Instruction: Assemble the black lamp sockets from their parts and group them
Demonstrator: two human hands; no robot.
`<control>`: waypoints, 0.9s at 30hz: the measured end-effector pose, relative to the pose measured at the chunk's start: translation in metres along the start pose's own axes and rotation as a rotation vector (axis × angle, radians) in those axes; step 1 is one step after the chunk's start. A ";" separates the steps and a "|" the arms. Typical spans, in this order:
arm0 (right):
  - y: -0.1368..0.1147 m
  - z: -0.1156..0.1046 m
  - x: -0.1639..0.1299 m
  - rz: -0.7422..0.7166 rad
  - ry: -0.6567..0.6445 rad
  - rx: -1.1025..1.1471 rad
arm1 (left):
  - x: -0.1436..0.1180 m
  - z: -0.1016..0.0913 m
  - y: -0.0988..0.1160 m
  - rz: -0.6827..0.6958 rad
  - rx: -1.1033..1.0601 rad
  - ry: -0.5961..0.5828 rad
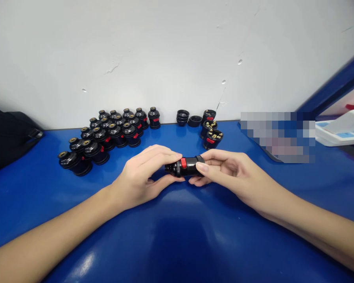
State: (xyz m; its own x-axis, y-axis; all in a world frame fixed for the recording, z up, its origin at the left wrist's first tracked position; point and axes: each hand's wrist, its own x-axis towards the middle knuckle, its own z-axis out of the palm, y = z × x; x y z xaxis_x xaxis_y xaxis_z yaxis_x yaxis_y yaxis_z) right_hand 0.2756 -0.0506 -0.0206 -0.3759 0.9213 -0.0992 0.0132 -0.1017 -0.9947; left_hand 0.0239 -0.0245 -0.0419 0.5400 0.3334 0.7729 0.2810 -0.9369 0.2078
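Both my hands hold one black lamp socket (186,166) with a red switch, lying sideways just above the blue table (177,236). My left hand (143,175) grips its left end with fingers over the top and thumb below. My right hand (221,167) pinches its right end, where a black ring sits. Behind my left hand, several assembled black sockets (106,135) with brass tops and red switches stand in a cluster.
At the back, by the white wall, lies a small stack of black rings (183,117), one loose ring (194,121) and three open socket bodies (211,129). A dark bag (8,133) rests at far left. A white and blue tray (342,131) sits at right.
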 end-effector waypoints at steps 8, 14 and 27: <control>0.008 -0.003 0.005 -0.116 0.022 -0.064 | 0.002 -0.002 -0.002 -0.069 -0.006 -0.011; 0.019 -0.003 0.006 -0.342 0.065 -0.375 | 0.004 -0.003 0.002 -0.101 -0.014 -0.022; 0.021 -0.006 0.003 -0.453 0.011 -0.685 | 0.001 0.000 -0.004 -0.228 0.326 -0.072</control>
State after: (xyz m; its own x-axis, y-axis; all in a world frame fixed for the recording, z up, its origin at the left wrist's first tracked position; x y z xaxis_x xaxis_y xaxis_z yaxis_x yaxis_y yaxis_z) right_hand 0.2806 -0.0479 -0.0415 -0.4719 0.8219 0.3190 0.4265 0.5295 -0.7333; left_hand 0.0236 -0.0208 -0.0421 0.4852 0.5464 0.6827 0.6307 -0.7594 0.1596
